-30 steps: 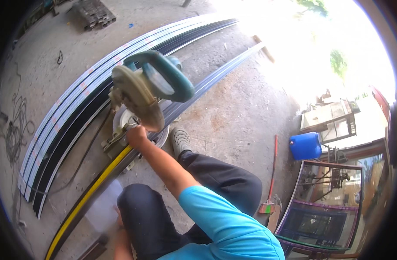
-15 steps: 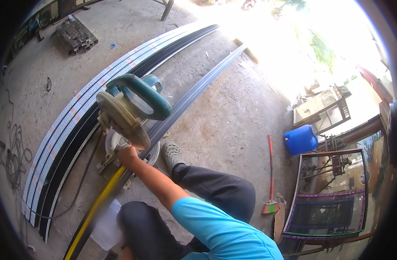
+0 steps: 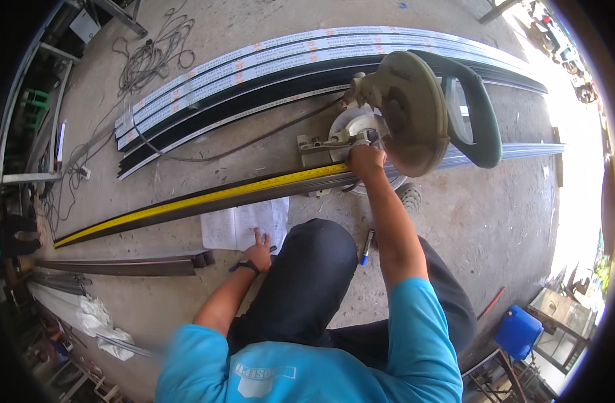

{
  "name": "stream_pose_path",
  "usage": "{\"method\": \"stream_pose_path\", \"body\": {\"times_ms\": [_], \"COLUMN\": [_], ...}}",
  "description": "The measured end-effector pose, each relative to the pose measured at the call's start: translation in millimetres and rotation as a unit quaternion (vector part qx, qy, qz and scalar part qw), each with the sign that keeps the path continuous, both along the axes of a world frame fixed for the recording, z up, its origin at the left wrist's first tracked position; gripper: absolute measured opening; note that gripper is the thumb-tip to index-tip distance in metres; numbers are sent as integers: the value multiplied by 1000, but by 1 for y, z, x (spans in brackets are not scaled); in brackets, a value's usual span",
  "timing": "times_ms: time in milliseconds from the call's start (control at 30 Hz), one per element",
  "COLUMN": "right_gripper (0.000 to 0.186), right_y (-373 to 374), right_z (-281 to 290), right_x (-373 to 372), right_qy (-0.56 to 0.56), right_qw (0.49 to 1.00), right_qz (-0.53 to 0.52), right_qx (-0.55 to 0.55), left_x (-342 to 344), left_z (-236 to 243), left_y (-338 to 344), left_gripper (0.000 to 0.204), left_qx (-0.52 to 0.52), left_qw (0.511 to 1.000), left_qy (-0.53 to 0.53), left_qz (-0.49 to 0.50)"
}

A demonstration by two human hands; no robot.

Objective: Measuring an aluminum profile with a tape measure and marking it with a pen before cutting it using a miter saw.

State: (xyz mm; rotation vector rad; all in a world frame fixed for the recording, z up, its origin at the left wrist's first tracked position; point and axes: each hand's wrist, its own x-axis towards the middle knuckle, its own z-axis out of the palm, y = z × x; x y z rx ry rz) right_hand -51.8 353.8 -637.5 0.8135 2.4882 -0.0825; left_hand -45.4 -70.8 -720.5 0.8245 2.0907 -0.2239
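Note:
My right hand [image 3: 366, 161] is closed at the end of the yellow tape measure blade [image 3: 213, 201], beside the miter saw [image 3: 411, 114]. The blade runs far to the left along a bundle of long dark metal profiles [image 3: 280, 190], which passes under the saw head. The tape's case is hidden from me. My left hand [image 3: 257, 254] rests on an open notebook [image 3: 243, 225], two fingers stretched over the page. A small dark stub shows beside its thumb; I cannot make out whether it is held. A blue-and-black marker [image 3: 368, 247] lies on the floor between my knees.
Long profiles with white printed film [image 3: 280, 66] lie behind the saw, with a power cord [image 3: 227, 156] across them. Coiled cable [image 3: 156, 57] is at the far left. More dark profiles [image 3: 146, 267] lie near left. A blue plastic container [image 3: 519, 332] stands at the lower right.
My view has swung left, bringing the notebook and my left hand into full sight. My right hand stays at the saw with the tape measure.

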Motion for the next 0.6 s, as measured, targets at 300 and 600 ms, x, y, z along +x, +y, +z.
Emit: {"method": "stream_pose_path", "body": {"times_ms": [300,600], "right_gripper": [32,31], "right_y": [-2,-2], "right_z": [2,3], "right_x": [0,-2], "right_qy": [-10,4], "right_qw": [999,999], "right_qz": [-30,-29], "right_qx": [-14,-35], "left_x": [2,0], "left_z": [-9,-4], "left_y": [-8,-8], "left_gripper": [70,75], "left_qx": [43,28], "left_qw": [999,999], "left_qy": [5,-15], "left_qz": [4,-1]}}
